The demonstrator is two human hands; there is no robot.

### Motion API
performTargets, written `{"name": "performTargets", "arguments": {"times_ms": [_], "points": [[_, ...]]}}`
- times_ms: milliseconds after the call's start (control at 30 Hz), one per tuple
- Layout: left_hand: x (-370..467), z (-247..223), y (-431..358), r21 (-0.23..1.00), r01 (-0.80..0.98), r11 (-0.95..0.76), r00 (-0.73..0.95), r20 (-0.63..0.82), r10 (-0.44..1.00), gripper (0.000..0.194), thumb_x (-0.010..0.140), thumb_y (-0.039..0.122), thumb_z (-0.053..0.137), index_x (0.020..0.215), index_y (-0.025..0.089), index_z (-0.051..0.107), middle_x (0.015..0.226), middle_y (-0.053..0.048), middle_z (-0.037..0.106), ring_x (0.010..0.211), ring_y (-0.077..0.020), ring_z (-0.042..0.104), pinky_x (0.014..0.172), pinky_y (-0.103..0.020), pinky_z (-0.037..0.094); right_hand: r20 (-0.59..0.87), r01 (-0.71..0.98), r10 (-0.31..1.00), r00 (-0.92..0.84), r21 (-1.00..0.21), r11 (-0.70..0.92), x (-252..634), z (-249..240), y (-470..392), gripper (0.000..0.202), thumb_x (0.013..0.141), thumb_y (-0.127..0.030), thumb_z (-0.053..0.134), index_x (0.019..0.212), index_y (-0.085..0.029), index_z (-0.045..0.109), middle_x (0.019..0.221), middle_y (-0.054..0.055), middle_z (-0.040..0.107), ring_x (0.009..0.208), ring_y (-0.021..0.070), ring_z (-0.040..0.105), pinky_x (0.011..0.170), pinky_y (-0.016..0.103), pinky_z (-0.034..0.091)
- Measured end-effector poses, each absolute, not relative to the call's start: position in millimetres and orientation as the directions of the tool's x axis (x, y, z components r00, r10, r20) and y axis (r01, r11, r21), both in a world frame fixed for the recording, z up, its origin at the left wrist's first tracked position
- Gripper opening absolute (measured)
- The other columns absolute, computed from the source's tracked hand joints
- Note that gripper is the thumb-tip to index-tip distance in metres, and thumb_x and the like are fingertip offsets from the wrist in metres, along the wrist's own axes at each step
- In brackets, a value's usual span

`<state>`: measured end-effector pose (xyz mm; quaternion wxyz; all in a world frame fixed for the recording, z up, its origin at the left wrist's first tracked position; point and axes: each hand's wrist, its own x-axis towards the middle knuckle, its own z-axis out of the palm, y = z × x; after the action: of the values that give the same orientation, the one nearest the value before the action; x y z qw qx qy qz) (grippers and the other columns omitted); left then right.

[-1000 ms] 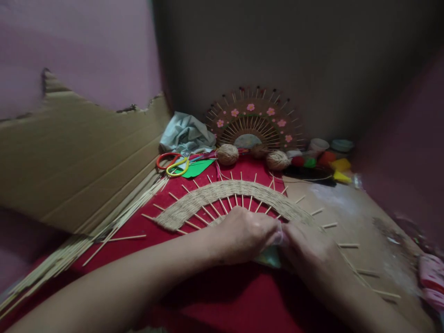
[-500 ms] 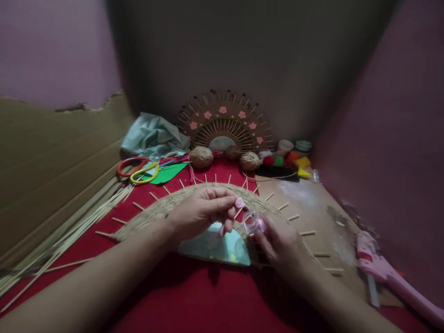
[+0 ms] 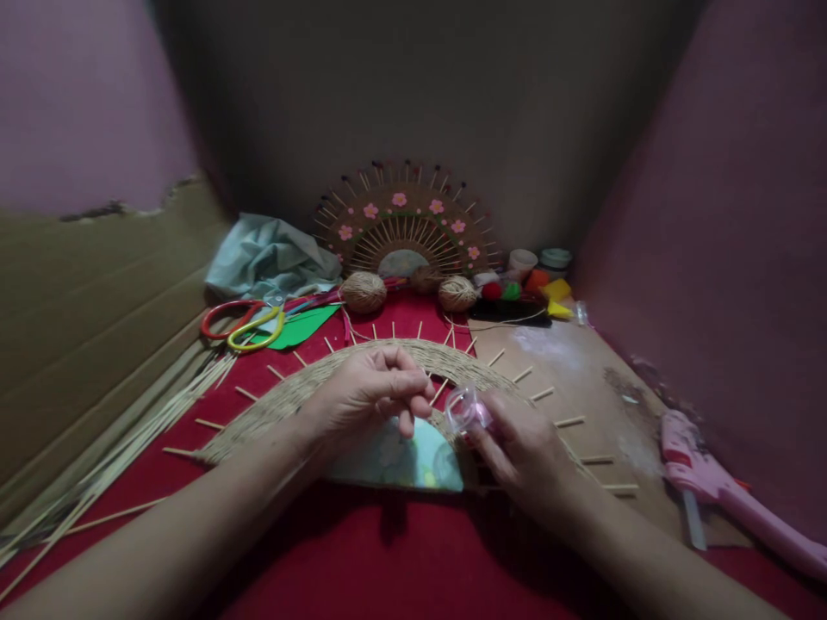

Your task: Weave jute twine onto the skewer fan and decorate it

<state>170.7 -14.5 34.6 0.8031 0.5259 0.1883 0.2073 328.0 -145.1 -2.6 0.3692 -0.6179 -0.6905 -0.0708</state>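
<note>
My left hand (image 3: 375, 387) is held above a fan-shaped piece woven of twine (image 3: 258, 405) on thin sticks. Its thumb and fingers are pinched together, and whatever lies between the tips is hidden. Close by on the right, my right hand (image 3: 517, 439) grips a small clear plastic container (image 3: 460, 410) with something pink at its base. Beneath both hands lies the fan's pale blue, half-round centre (image 3: 413, 465), partly in shadow.
At the back stands a finished-looking fan with pink flowers (image 3: 399, 200). Balls of twine (image 3: 363, 293), scissors (image 3: 258, 327), green sheet (image 3: 303, 327) and blue cloth (image 3: 271, 258) lie before it. Loose sticks (image 3: 129, 465) are left; a pink glue gun (image 3: 704, 491) lies right on a board (image 3: 568, 370).
The small pink piece at my left fingertips no longer shows, and the fingers have curled in. My right hand keeps the container. The view has shifted slightly.
</note>
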Motion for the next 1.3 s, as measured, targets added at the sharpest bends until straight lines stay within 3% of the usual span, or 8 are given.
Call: {"name": "performTargets", "arguments": {"times_ms": [133, 233, 467, 667, 767, 867, 1033, 1300], "points": [[172, 35, -16, 0.887, -0.258, 0.383, 0.829, 0.001, 0.559, 0.022, 0.075, 0.013, 0.068, 0.095, 0.014, 0.061, 0.069, 0.000, 0.064, 0.048, -0.0078, 0.058, 0.042, -0.018, 0.050, 0.570, 0.899, 0.821, 0.037, -0.378, 0.222, 328, -2, -146, 0.018, 0.089, -0.020, 0.043, 0.073, -0.017, 0.052, 0.063, 0.002, 0.054, 0.056, 0.0120, 0.048, 0.054, 0.025, 0.039], [171, 34, -15, 0.886, -0.258, 0.386, 0.814, -0.016, 0.581, 0.016, 0.077, 0.022, 0.069, 0.085, 0.009, 0.064, 0.063, 0.002, 0.058, 0.041, -0.0034, 0.050, 0.037, -0.014, 0.044, 0.571, 0.894, 0.820, 0.027, -0.381, 0.235, 328, -2, -146, 0.019, 0.089, -0.020, 0.043, 0.073, -0.017, 0.053, 0.063, 0.002, 0.054, 0.056, 0.0121, 0.048, 0.053, 0.025, 0.038], [167, 35, -13, 0.877, -0.184, 0.443, 0.803, -0.126, 0.582, 0.030, 0.078, 0.041, 0.066, 0.070, 0.013, 0.060, 0.050, 0.006, 0.050, 0.029, -0.0020, 0.036, 0.023, -0.012, 0.029, 0.568, 0.889, 0.823, 0.019, -0.387, 0.246, 329, -2, -146, 0.017, 0.088, -0.020, 0.043, 0.079, -0.015, 0.057, 0.064, 0.003, 0.055, 0.056, 0.0127, 0.049, 0.053, 0.026, 0.039], [167, 41, -13, 0.887, -0.224, 0.405, 0.844, -0.031, 0.535, 0.009, 0.076, 0.018, 0.068, 0.080, 0.010, 0.067, 0.064, 0.000, 0.063, 0.043, -0.0059, 0.056, 0.034, -0.013, 0.044, 0.574, 0.888, 0.819, 0.026, -0.390, 0.245, 328, -1, -147, 0.018, 0.088, -0.020, 0.043, 0.073, -0.018, 0.052, 0.063, 0.001, 0.054, 0.055, 0.0113, 0.047, 0.051, 0.025, 0.038], [168, 40, -12, 0.874, -0.270, 0.404, 0.839, 0.007, 0.544, 0.014, 0.069, 0.007, 0.071, 0.082, 0.010, 0.068, 0.071, -0.002, 0.067, 0.054, -0.0084, 0.063, 0.046, -0.015, 0.051, 0.584, 0.894, 0.812, 0.021, -0.375, 0.247, 329, 0, -147, 0.018, 0.087, -0.020, 0.044, 0.070, -0.018, 0.051, 0.062, 0.001, 0.053, 0.054, 0.0113, 0.045, 0.051, 0.025, 0.037], [167, 36, -10, 0.877, -0.301, 0.375, 0.827, 0.045, 0.560, 0.015, 0.066, 0.011, 0.074, 0.079, 0.013, 0.067, 0.063, 0.001, 0.063, 0.049, -0.0083, 0.059, 0.043, -0.017, 0.050, 0.586, 0.892, 0.810, 0.013, -0.373, 0.256, 329, 0, -148, 0.019, 0.087, -0.019, 0.044, 0.070, -0.018, 0.051, 0.061, 0.001, 0.052, 0.054, 0.0112, 0.045, 0.051, 0.025, 0.037], [163, 38, -7, 0.894, -0.258, 0.365, 0.832, 0.015, 0.554, 0.019, 0.074, 0.029, 0.071, 0.067, 0.013, 0.062, 0.046, 0.005, 0.049, 0.029, -0.0026, 0.039, 0.027, -0.011, 0.031, 0.604, 0.896, 0.797, 0.004, -0.356, 0.265, 328, 1, -149, 0.019, 0.088, -0.019, 0.044, 0.071, -0.018, 0.052, 0.060, 0.000, 0.051, 0.053, 0.0109, 0.045, 0.051, 0.024, 0.036], [151, 59, 3, 0.977, -0.083, 0.196, 0.896, -0.013, 0.445, 0.014, 0.073, 0.011, 0.064, 0.085, 0.008, 0.070, 0.071, -0.009, 0.067, 0.054, -0.0177, 0.066, 0.043, -0.024, 0.052, 0.581, 0.890, 0.814, 0.016, -0.380, 0.253, 330, 3, -149, 0.017, 0.087, -0.020, 0.046, 0.071, -0.018, 0.052, 0.061, 0.001, 0.052, 0.052, 0.0108, 0.046, 0.050, 0.024, 0.036]]}}
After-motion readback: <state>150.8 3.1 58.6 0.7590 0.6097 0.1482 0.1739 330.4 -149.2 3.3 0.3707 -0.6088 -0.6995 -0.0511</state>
